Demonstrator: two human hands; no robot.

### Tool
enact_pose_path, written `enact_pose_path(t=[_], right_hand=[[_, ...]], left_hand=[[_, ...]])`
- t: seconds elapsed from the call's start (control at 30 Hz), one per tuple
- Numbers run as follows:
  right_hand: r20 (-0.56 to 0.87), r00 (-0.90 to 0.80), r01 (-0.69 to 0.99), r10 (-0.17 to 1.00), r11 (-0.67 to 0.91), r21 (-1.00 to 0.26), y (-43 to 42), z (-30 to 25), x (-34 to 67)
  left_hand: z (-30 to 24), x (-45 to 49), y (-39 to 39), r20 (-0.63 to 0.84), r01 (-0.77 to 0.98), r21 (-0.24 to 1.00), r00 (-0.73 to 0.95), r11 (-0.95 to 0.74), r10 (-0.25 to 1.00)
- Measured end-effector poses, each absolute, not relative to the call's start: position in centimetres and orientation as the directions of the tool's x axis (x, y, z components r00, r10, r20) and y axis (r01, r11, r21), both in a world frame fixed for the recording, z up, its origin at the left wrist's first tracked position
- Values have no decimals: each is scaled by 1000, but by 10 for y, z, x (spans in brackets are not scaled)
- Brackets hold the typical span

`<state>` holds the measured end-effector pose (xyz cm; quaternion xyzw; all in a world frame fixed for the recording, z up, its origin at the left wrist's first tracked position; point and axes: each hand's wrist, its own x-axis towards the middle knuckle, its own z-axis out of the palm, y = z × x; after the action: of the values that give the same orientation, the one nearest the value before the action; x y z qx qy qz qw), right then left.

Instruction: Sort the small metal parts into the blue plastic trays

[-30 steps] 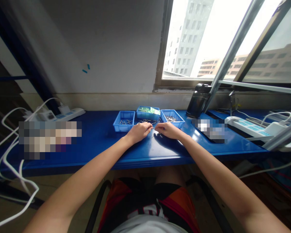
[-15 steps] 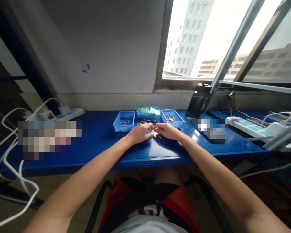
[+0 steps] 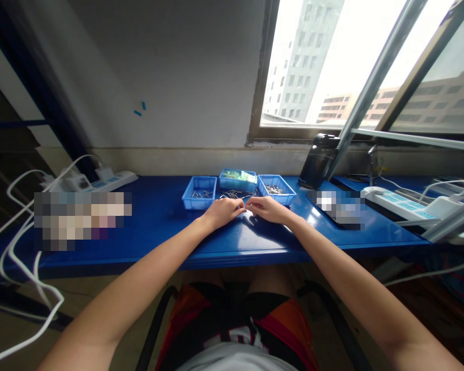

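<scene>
My left hand (image 3: 223, 211) and my right hand (image 3: 267, 208) rest on the blue bench (image 3: 158, 226), fingertips pinched and nearly touching over a small pale piece (image 3: 249, 212) too small to name. Just beyond them lies a loose heap of thin metal pins (image 3: 235, 194). Behind stand three small blue trays: the left tray (image 3: 199, 192) and the right tray (image 3: 275, 188) each hold several metal pins, the middle tray (image 3: 237, 179) holds something green.
A black jar-like object (image 3: 317, 161) stands by the window sill. White power strips (image 3: 400, 202) (image 3: 104, 182) with cables lie at right and left. A slanted metal bar (image 3: 375, 77) crosses the window. Chair arms and my lap sit below the bench edge.
Both hands stay at the same spot; the fingertips have drawn closer together over the small piece. The view shifted slightly.
</scene>
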<state>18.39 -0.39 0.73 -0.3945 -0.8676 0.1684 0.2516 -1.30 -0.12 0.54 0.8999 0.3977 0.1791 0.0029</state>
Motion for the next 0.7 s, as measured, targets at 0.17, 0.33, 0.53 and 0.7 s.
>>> enact_pose_path(t=[0.17, 0.33, 0.53, 0.7], right_hand=[[297, -568, 597, 768, 632, -494, 1, 3, 186], [313, -479, 654, 820, 571, -496, 6, 0, 191], [306, -472, 678, 827, 562, -473, 8, -1, 193], [291, -472, 679, 832, 554, -482, 8, 0, 192]], left_hand=[[4, -12, -1, 314, 699, 165, 632, -696, 709], [3, -13, 1, 304, 712, 219, 600, -667, 740], [4, -14, 1, 313, 726, 213, 583, -654, 750], [3, -14, 1, 314, 756, 186, 559, -627, 768]])
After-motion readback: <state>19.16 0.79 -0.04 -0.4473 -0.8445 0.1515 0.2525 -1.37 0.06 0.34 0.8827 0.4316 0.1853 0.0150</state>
